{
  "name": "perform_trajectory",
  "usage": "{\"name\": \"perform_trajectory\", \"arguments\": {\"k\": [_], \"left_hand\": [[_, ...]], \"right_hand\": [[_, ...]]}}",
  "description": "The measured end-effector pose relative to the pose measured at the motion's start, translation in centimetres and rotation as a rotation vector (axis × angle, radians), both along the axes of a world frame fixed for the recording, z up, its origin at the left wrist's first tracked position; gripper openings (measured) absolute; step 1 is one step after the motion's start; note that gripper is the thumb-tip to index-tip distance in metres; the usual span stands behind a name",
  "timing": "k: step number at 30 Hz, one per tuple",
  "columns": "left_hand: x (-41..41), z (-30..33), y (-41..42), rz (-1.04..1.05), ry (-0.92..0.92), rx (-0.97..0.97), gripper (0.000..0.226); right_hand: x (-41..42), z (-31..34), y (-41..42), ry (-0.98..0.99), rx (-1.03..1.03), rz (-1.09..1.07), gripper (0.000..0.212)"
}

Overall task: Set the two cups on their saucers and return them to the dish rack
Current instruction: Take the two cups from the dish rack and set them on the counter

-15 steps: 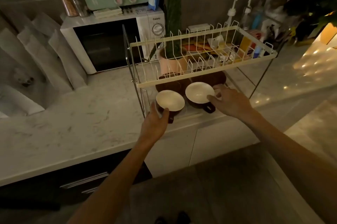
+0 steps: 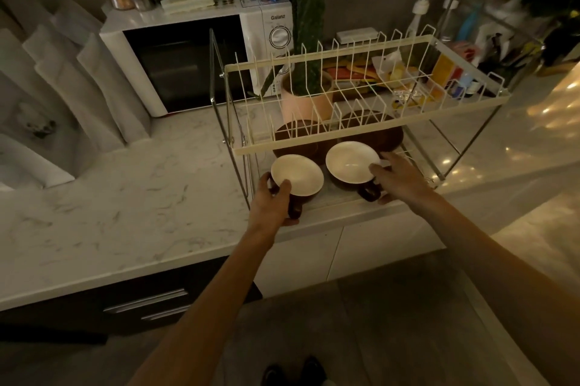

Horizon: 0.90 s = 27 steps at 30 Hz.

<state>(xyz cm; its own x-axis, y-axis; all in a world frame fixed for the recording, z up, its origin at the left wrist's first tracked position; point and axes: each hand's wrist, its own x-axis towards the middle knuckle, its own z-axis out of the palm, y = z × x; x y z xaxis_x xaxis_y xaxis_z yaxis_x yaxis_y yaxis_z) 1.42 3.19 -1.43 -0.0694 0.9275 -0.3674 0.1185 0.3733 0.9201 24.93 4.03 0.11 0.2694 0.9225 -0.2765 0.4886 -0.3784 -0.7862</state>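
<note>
Two dark brown cups with white insides sit at the counter's front edge, under the cream wire dish rack [image 2: 314, 142]. My left hand [image 2: 271, 202] grips the left cup [image 2: 298, 175], thumb over its near rim. My right hand [image 2: 398, 178] holds the right cup [image 2: 351, 162] at its right rim, with the handle showing below my fingers. Behind the cups, two dark brown saucers [image 2: 295, 134] [image 2: 376, 131] lie on the rack's lower level, partly hidden by the wires.
A pink plant pot [image 2: 306, 103] stands behind the rack, a white microwave [image 2: 194, 62] with a green toaster oven on top to its left. Bottles and clutter crowd the back right. White marble counter [image 2: 125, 197] stretches left.
Both hands with their cups have barely shifted; my left thumb now lies further over the left cup's rim.
</note>
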Motion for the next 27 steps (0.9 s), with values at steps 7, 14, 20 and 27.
{"name": "perform_trajectory", "arguments": {"k": [7,14,20,27], "left_hand": [[-0.2,-0.1,0.6,0.045,-0.054,-0.089,0.054],[-0.1,-0.1,0.2,0.083,-0.099,-0.071,0.048],[-0.2,-0.1,-1.1,0.047,-0.071,-0.005,0.049],[-0.2,0.7,-3.1,0.026,-0.070,0.084,0.049]], "right_hand": [[0.4,-0.4,0.9,0.083,-0.054,-0.009,0.043],[-0.6,-1.0,0.6,0.110,-0.006,-0.075,0.040],[-0.5,-0.3,-1.1,0.096,0.031,-0.110,0.037],[-0.7,0.6,-3.2,0.079,0.050,-0.110,0.037]]}}
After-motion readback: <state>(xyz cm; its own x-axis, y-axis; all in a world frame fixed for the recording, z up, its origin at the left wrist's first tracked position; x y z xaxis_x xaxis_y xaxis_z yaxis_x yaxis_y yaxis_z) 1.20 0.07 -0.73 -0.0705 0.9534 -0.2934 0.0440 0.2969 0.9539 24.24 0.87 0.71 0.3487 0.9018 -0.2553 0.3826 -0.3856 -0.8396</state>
